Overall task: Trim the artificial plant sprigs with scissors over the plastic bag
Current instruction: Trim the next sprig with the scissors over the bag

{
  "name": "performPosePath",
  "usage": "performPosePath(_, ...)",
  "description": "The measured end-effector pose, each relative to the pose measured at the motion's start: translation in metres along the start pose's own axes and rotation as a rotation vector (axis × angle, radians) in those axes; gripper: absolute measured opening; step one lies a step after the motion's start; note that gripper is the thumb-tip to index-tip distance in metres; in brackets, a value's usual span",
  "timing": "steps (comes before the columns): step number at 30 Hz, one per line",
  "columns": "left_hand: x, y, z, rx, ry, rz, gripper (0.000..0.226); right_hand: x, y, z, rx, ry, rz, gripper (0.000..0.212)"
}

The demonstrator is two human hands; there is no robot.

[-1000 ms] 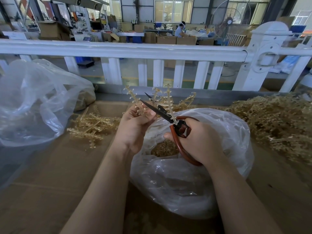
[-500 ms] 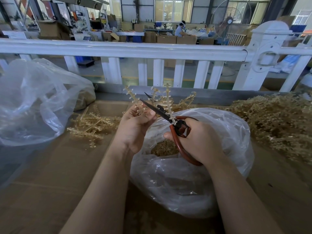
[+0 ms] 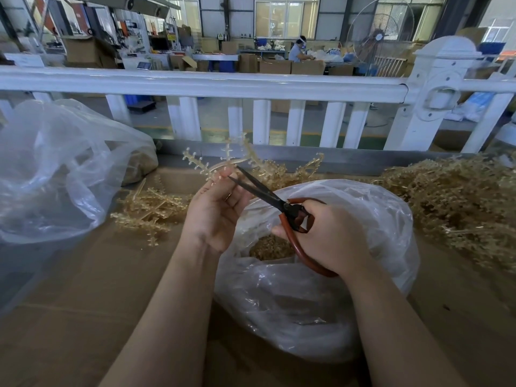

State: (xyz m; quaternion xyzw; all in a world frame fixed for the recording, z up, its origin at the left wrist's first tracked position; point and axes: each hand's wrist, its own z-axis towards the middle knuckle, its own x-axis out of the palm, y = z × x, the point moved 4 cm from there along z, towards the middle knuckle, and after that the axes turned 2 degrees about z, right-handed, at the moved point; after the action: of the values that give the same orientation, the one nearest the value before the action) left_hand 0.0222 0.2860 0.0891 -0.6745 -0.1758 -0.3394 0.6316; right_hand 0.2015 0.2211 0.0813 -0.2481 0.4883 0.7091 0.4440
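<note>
My left hand (image 3: 216, 210) pinches a pale beige plastic sprig (image 3: 212, 163) whose branches fan up and to the left. My right hand (image 3: 332, 238) grips red-handled scissors (image 3: 268, 195); the black blades are slightly parted, their tips at my left fingertips. Both hands hover over a clear plastic bag (image 3: 363, 219) lying on the cardboard, and small beige cuttings (image 3: 269, 247) show through its mouth.
A pile of sprigs (image 3: 150, 210) lies left of my hands, and a large heap (image 3: 458, 208) lies at the right. A second clear bag (image 3: 55, 169) sits at the far left. A white fence rail (image 3: 223, 85) runs behind the cardboard-covered table (image 3: 83, 289).
The sprig has swung from upright to leaning left in my left hand. The scissors' tips have moved left to my left fingertips.
</note>
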Motion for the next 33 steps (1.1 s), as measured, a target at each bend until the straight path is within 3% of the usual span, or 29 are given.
performPosePath(6, -0.007, -0.002, 0.0, -0.018, -0.101, -0.113, 0.012, 0.001, 0.006, -0.003, -0.05, 0.034, 0.047, 0.054)
performPosePath(8, -0.006, -0.001, 0.001, -0.013, -0.079, -0.035, 0.005, 0.002, 0.007, -0.003, -0.035, 0.024, 0.094, 0.04)
performPosePath(12, 0.001, 0.007, -0.001, -0.046, -0.016, 0.099, 0.028, 0.0, 0.006, -0.001, 0.03, -0.073, 0.283, 0.029)
performPosePath(16, 0.01, 0.017, -0.006, -0.129, 0.03, 0.193, 0.021, 0.001, 0.004, 0.002, 0.089, -0.093, 0.418, 0.014)
performPosePath(25, 0.016, 0.027, -0.008, -0.172, 0.114, 0.414, 0.02, 0.002, 0.005, 0.005, 0.156, -0.14, 0.67, 0.009)
performPosePath(29, 0.014, 0.028, -0.006, -0.2, 0.137, 0.508, 0.046, 0.0, 0.004, 0.006, 0.168, -0.143, 0.678, 0.008)
performPosePath(33, 0.017, 0.025, -0.007, -0.174, 0.177, 0.455, 0.032, -0.001, 0.005, 0.006, 0.157, -0.122, 0.638, 0.016)
